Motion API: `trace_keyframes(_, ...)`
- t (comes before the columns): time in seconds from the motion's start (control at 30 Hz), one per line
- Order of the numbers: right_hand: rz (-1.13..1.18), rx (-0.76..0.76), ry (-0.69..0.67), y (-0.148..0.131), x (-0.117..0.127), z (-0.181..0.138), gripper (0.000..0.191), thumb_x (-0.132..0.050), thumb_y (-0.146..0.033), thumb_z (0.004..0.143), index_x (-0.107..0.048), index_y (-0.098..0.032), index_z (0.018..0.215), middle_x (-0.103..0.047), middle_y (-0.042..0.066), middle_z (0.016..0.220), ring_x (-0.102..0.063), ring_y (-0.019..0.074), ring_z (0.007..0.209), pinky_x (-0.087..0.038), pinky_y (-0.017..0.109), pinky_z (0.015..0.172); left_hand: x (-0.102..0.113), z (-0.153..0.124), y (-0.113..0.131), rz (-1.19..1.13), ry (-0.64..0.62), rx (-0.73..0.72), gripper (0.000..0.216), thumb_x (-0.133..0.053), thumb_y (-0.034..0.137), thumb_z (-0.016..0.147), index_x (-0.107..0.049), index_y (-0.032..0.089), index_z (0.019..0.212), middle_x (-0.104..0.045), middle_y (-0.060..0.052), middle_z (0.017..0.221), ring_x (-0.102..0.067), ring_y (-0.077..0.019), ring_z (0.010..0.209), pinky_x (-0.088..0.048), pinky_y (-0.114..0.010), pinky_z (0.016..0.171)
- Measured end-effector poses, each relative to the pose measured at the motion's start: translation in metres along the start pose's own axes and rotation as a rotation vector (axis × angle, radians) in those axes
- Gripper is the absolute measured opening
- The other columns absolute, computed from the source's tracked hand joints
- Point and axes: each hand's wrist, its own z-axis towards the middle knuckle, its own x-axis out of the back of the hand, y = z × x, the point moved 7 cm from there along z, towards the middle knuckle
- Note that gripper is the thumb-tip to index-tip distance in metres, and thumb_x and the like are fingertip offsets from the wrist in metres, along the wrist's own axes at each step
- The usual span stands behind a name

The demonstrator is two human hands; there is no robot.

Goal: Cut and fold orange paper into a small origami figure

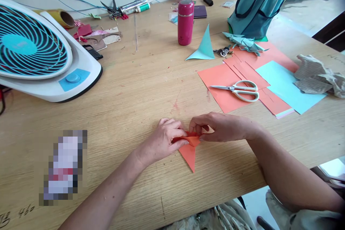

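Note:
A folded piece of orange paper [189, 152] lies on the wooden table [140, 90], its point toward me. My left hand [165, 140] is curled, pinching the paper's upper left edge. My right hand [221, 127] is closed too, its fingertips pressing the upper fold from the right. Both hands meet over the top of the paper and hide that part of it.
White-handled scissors [238, 90] lie on orange sheets [223, 86] and a light blue sheet [285, 86] at right. A teal paper cone [203, 46], pink bottle [185, 21], teal bag [256, 3], crumpled cloth [315, 75] and a fan [40, 50] at left stand around.

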Motion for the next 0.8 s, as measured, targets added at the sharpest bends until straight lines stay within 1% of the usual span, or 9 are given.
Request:
trace_keyframes(0.1,-0.041,-0.04,0.034,0.006,0.005,-0.006,0.02,-0.058,-0.012,0.084,-0.065,-0.022,0.1,-0.068,0.0,0.087,-0.059,0.0139,0.074,-0.042,0.026,0.064,-0.002,-0.001,0.001,0.003,0.005,0.012,0.013,-0.067,0.033,0.093,-0.071,0.022,0.086,-0.065,0.002,0.082,-0.059,-0.0152,0.083,-0.033,-0.036,0.087)
trace_keyframes(0.17,-0.063,-0.055,0.048,0.007,0.008,-0.008,0.023,-0.057,-0.011,0.083,-0.065,-0.022,0.102,-0.068,0.0,0.087,-0.06,0.0143,0.074,-0.042,0.026,0.063,-0.003,-0.002,0.001,0.012,0.0,0.028,0.017,-0.067,0.034,0.093,-0.069,0.02,0.082,-0.064,0.002,0.08,-0.058,-0.0151,0.081,-0.032,-0.036,0.086)
trace_keyframes(0.27,-0.099,-0.029,0.082,0.001,0.009,-0.009,0.02,-0.058,-0.016,0.087,-0.067,-0.023,0.103,-0.069,0.002,0.089,-0.061,0.0156,0.078,-0.042,0.027,0.065,-0.003,-0.003,0.002,0.037,-0.001,0.05,0.022,-0.066,0.035,0.093,-0.066,0.019,0.077,-0.063,0.002,0.077,-0.058,-0.0152,0.079,-0.032,-0.036,0.085)
trace_keyframes(0.33,-0.112,0.023,0.084,-0.007,0.005,-0.007,0.012,-0.06,-0.022,0.09,-0.068,-0.022,0.099,-0.068,0.003,0.089,-0.06,0.0162,0.079,-0.043,0.029,0.069,-0.003,-0.003,0.003,0.052,-0.004,0.068,0.024,-0.066,0.032,0.093,-0.064,0.018,0.074,-0.063,0.002,0.076,-0.057,-0.0152,0.078,-0.032,-0.036,0.084)
trace_keyframes(0.4,-0.137,0.062,0.067,-0.014,-0.003,-0.004,0.006,-0.063,-0.023,0.09,-0.068,-0.021,0.09,-0.067,0.003,0.085,-0.059,0.0171,0.081,-0.043,0.03,0.072,-0.004,-0.004,0.006,0.066,-0.004,0.109,0.023,-0.066,0.028,0.092,-0.062,0.018,0.072,-0.063,0.001,0.076,-0.057,-0.0154,0.077,-0.032,-0.036,0.081)
trace_keyframes(0.47,-0.194,0.052,0.087,-0.017,-0.009,-0.002,0.008,-0.065,-0.024,0.09,-0.067,-0.02,0.083,-0.065,0.003,0.082,-0.057,0.0183,0.081,-0.041,0.032,0.074,-0.005,-0.007,0.008,0.072,0.012,0.17,0.021,-0.066,0.025,0.092,-0.062,0.019,0.072,-0.064,0.001,0.075,-0.058,-0.0156,0.076,-0.032,-0.036,0.081)
trace_keyframes(0.6,-0.292,-0.024,0.234,-0.013,-0.016,-0.004,0.022,-0.067,-0.034,0.091,-0.065,-0.02,0.075,-0.061,0.005,0.085,-0.054,0.0197,0.082,-0.039,0.035,0.077,-0.007,-0.012,0.015,0.094,0.059,0.235,0.019,-0.064,0.024,0.093,-0.061,0.019,0.074,-0.066,0.0,0.077,-0.058,-0.0164,0.075,-0.033,-0.037,0.08)
trace_keyframes(0.7,-0.251,-0.013,0.339,-0.013,-0.022,-0.006,0.03,-0.065,-0.041,0.093,-0.063,-0.019,0.072,-0.06,0.006,0.092,-0.053,0.0192,0.084,-0.038,0.036,0.078,-0.009,-0.013,0.016,0.096,0.08,0.236,0.016,-0.063,0.024,0.093,-0.06,0.02,0.078,-0.068,0.0,0.079,-0.06,-0.0176,0.077,-0.034,-0.037,0.079)
trace_keyframes(0.8,-0.195,-0.02,0.418,-0.011,-0.026,-0.007,0.032,-0.063,-0.041,0.094,-0.062,-0.018,0.072,-0.06,0.007,0.093,-0.053,0.0183,0.084,-0.037,0.035,0.077,-0.009,-0.013,0.013,0.042,0.101,0.233,0.015,-0.065,0.028,0.093,-0.059,0.02,0.082,-0.07,0.001,0.08,-0.062,-0.0178,0.078,-0.035,-0.037,0.079)
